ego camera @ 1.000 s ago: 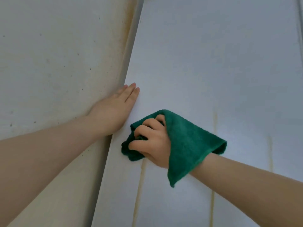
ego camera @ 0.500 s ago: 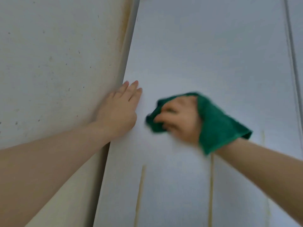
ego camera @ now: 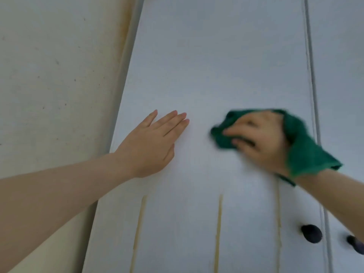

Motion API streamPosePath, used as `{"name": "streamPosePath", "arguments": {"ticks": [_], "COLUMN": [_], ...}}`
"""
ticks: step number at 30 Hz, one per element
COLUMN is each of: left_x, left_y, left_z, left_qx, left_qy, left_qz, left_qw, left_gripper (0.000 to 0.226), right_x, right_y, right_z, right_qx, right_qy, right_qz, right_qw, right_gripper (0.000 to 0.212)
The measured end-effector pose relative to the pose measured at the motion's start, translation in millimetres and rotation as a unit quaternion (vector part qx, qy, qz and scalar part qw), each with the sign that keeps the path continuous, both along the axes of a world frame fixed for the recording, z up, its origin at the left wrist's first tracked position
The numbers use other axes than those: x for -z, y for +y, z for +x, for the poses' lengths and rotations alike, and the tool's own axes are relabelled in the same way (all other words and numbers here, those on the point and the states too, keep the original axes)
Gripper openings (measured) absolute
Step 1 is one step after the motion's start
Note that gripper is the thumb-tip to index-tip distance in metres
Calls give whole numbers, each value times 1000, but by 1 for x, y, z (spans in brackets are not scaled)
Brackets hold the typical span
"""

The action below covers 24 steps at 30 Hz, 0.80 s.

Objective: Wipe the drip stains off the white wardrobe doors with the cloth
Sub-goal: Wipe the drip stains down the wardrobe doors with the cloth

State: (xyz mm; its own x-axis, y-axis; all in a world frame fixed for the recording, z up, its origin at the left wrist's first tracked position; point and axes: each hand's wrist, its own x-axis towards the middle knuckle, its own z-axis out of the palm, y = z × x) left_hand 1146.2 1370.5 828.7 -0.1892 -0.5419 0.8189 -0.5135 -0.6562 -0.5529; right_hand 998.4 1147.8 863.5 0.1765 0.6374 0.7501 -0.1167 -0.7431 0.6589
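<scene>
A white wardrobe door fills the middle of the view. My right hand grips a bunched green cloth and presses it against the door at mid height; both are motion-blurred. My left hand lies flat on the same door to the left of the cloth, fingers together and holding nothing. Three yellowish drip stains run down the door below my hands: a left stain, a middle stain and a right stain.
A beige wall with small dark specks adjoins the door's left edge, with a brownish streak along the joint. A second door starts past the vertical gap on the right. Two dark round knobs sit low on the right.
My right hand has carried the cloth rightward and up across the door. My left hand moved off the wall edge onto the door face. The view shifted, bringing the knobs in.
</scene>
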Motion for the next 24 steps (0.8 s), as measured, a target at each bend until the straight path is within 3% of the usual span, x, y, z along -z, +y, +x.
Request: {"name": "streamPosePath", "arguments": {"ticks": [2, 4, 6, 8, 9, 11, 13, 16, 20, 22, 24], "left_x": [4, 10, 17, 27, 33, 39, 43, 47, 50, 50, 51], "left_y": [-7, -16, -28, -38, -45, -52, -56, -59, -63, -62, -62], "left_z": [-4, -9, -17, -24, -30, -38, -45, -48, -52, -54, -55], "left_qx": [7, 19, 28, 39, 43, 40, 42, 32, 2, -12, -13], "left_qy": [11, 20, 35, 39, 40, 31, 34, 47, 62, 64, 67], "left_qz": [-11, -24, -34, -33, -24, -12, -7, -17, -18, -18, -13], "left_qw": [1000, 999, 998, 998, 998, 999, 999, 998, 998, 998, 998], "left_gripper": [57, 57, 58, 57, 57, 58, 58, 58, 58, 58, 59], "right_x": [-18, 8, 57, 86, 82, 49, 14, 21, 87, 84, 63], "right_y": [-3, 4, 8, -1, -11, -32, -43, -39, -36, -40, -40], "right_z": [-7, 2, 5, -5, -16, -30, -40, -40, -45, -56, -62], "right_qx": [0, -1, -15, -35, -36, -27, -20, -31, -36, -24, -3], "right_qy": [-93, -111, -38, 91, 144, 151, 63, -25, 110, 183, 159], "right_qz": [160, 208, 114, -7, -55, -101, -3, 161, 75, 54, 81], "right_qw": [983, 972, 993, 995, 987, 983, 998, 986, 990, 981, 984], "right_gripper": [28, 28, 24, 18, 17, 17, 19, 27, 23, 24, 21]}}
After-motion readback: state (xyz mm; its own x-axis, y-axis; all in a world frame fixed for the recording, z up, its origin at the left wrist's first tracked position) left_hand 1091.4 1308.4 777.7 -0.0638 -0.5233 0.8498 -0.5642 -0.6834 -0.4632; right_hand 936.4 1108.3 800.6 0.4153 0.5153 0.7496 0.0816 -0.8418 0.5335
